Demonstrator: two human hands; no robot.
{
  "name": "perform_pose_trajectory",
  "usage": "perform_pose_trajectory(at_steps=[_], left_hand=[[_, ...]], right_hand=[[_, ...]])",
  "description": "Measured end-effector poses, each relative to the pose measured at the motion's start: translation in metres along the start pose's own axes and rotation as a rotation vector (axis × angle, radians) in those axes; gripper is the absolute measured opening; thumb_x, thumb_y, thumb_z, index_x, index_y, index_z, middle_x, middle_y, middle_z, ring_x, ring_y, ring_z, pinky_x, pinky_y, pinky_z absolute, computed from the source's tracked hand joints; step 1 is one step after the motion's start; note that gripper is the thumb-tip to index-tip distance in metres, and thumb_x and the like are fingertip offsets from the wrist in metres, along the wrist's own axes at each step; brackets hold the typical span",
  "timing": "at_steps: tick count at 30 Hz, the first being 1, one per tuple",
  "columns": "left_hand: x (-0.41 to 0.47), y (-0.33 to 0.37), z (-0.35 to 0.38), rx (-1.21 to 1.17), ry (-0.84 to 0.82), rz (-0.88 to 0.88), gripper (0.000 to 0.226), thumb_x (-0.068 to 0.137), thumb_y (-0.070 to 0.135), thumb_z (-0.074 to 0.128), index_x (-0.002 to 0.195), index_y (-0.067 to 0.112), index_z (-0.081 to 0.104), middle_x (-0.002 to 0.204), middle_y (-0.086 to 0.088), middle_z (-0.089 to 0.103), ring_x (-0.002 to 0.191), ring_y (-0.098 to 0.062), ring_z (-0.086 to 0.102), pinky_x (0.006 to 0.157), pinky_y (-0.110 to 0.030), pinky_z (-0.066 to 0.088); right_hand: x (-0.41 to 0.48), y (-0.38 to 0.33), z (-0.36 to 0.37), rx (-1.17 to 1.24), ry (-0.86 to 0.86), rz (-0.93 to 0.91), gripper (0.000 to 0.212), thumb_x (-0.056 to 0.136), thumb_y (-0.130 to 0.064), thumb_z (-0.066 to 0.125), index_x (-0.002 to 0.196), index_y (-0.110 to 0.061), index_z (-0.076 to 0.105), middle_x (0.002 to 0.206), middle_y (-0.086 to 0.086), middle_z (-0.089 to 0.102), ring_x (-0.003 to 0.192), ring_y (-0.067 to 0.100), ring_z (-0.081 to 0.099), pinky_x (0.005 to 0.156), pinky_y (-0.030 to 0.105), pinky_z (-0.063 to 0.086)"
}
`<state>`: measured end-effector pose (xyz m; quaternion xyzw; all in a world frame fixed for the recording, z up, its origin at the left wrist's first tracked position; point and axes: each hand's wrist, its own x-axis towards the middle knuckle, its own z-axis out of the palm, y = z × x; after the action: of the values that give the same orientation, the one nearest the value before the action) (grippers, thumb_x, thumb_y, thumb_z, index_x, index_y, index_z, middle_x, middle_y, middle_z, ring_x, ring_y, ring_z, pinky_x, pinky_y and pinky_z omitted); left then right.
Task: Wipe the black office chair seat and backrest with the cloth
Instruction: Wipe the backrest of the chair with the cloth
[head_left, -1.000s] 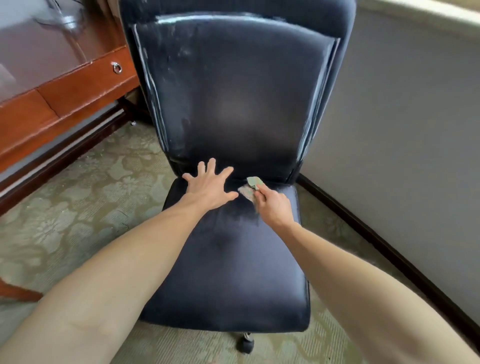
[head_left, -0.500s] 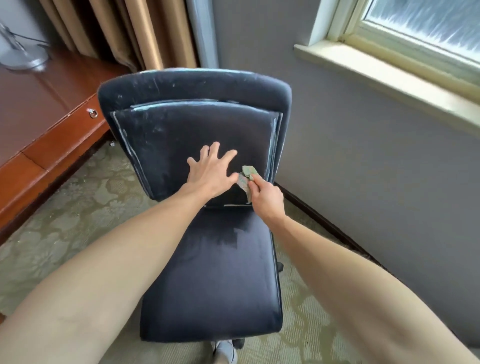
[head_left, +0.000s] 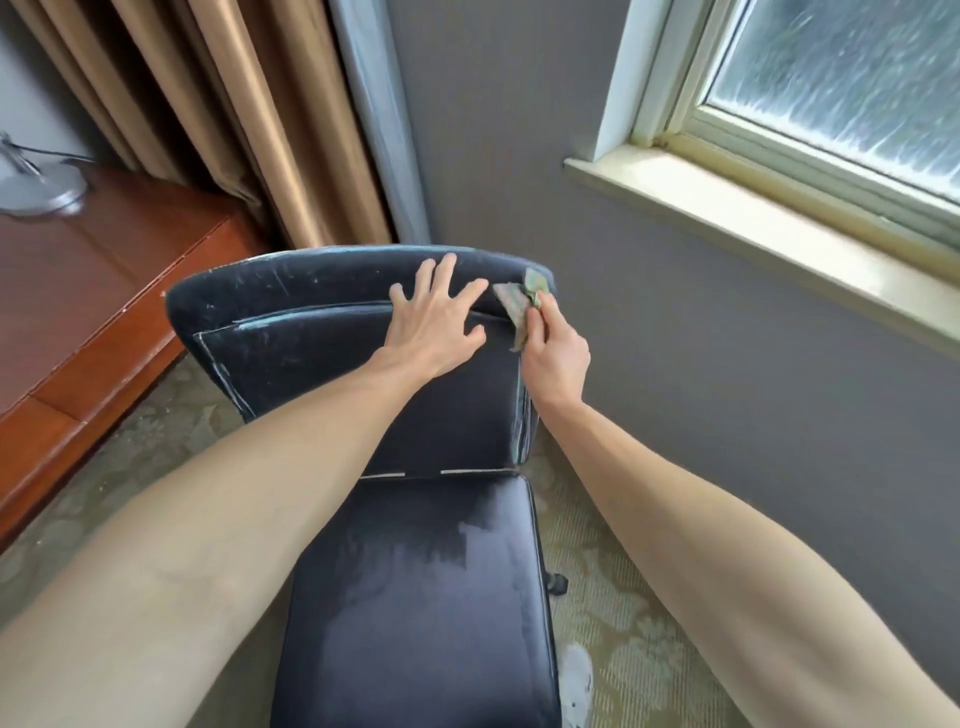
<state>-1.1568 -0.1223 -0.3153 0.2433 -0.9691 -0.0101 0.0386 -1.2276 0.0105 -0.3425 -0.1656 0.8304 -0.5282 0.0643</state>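
Note:
The black office chair faces me. Its seat (head_left: 415, 613) has a darker patch near the back, and its backrest (head_left: 291, 353) shows pale scuffs along the top and seams. My left hand (head_left: 436, 322) lies flat with spread fingers on the upper right of the backrest. My right hand (head_left: 556, 358) pinches a small greenish-grey cloth (head_left: 517, 304) against the backrest's top right corner.
A wooden desk (head_left: 104, 312) with a silver lamp base (head_left: 41, 192) stands at the left. Tan curtains (head_left: 234, 130) hang behind the chair. A grey wall (head_left: 675, 389) and window sill (head_left: 753, 234) are close on the right. The patterned carpet (head_left: 623, 623) surrounds the chair.
Both hands rose from the seat-backrest junction up the backrest to its top right corner, the cloth still in my right hand. The view lifted, showing the curtains and window.

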Motion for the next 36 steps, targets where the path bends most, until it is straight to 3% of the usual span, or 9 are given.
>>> perform_pose_trajectory(at_steps=[4, 8, 14, 21, 27, 32, 36], left_hand=[[0.028, 0.005, -0.013, 0.013, 0.049, -0.072, 0.06, 0.091, 0.046, 0.054, 0.146, 0.031, 0.035, 0.16, -0.01, 0.012, 0.144, -0.029, 0.011, 0.105, -0.056, 0.025], [0.044, 0.01, -0.019, 0.061, 0.02, -0.14, 0.065, 0.09, 0.051, 0.054, 0.147, 0.033, 0.031, 0.161, -0.01, 0.008, 0.146, -0.031, 0.008, 0.107, -0.058, 0.022], [0.058, 0.026, -0.022, 0.065, -0.02, -0.127, 0.07, 0.086, 0.053, 0.057, 0.147, 0.034, 0.029, 0.162, -0.01, 0.006, 0.147, -0.03, 0.005, 0.111, -0.061, 0.016], [0.07, 0.057, -0.012, 0.097, -0.095, 0.031, 0.081, 0.081, 0.051, 0.059, 0.152, 0.039, 0.02, 0.162, -0.006, 0.009, 0.148, -0.027, 0.007, 0.113, -0.059, 0.012], [0.076, 0.074, -0.005, 0.233, -0.108, 0.15, 0.074, 0.084, 0.05, 0.052, 0.151, 0.034, 0.024, 0.161, -0.007, 0.014, 0.147, -0.028, 0.011, 0.114, -0.061, 0.013], [0.08, 0.093, 0.006, 0.514, -0.089, 0.312, 0.051, 0.095, 0.04, 0.04, 0.142, 0.024, 0.045, 0.16, -0.012, 0.021, 0.147, -0.034, 0.013, 0.111, -0.063, 0.013], [0.083, 0.105, 0.016, 0.554, -0.105, 0.315, 0.046, 0.094, 0.037, 0.038, 0.135, 0.022, 0.053, 0.157, -0.013, 0.029, 0.147, -0.032, 0.016, 0.111, -0.066, 0.011]], right_hand=[[0.047, -0.018, -0.009, 0.11, 0.02, -0.093, 0.036, 0.1, -0.035, 0.041, 0.132, -0.033, 0.055, 0.135, -0.004, 0.059, 0.115, 0.019, 0.059, 0.101, 0.029, 0.041], [0.085, -0.031, -0.018, 0.106, -0.063, -0.15, 0.036, 0.101, -0.03, 0.043, 0.136, -0.029, 0.053, 0.146, -0.007, 0.047, 0.127, 0.017, 0.051, 0.104, 0.025, 0.034], [0.094, -0.002, -0.004, 0.016, -0.227, -0.283, 0.032, 0.1, -0.019, 0.046, 0.129, -0.016, 0.059, 0.135, 0.003, 0.058, 0.122, 0.024, 0.054, 0.101, 0.031, 0.038], [0.081, 0.047, 0.003, 0.262, -0.199, -0.15, 0.041, 0.098, -0.02, 0.049, 0.139, -0.022, 0.049, 0.135, -0.007, 0.058, 0.12, 0.008, 0.056, 0.104, 0.026, 0.042], [0.052, 0.095, 0.005, 0.308, -0.204, 0.027, 0.044, 0.098, -0.023, 0.049, 0.14, -0.036, 0.046, 0.104, -0.008, 0.07, 0.084, 0.001, 0.062, 0.083, 0.017, 0.044], [0.05, 0.115, 0.016, 0.415, -0.207, 0.116, 0.041, 0.096, -0.024, 0.051, 0.136, -0.035, 0.052, 0.125, -0.01, 0.065, 0.113, 0.001, 0.058, 0.102, 0.029, 0.044], [0.05, 0.115, 0.021, 0.583, -0.159, 0.107, 0.038, 0.096, -0.024, 0.052, 0.131, -0.038, 0.055, 0.126, -0.017, 0.062, 0.11, -0.011, 0.056, 0.101, 0.022, 0.044]])
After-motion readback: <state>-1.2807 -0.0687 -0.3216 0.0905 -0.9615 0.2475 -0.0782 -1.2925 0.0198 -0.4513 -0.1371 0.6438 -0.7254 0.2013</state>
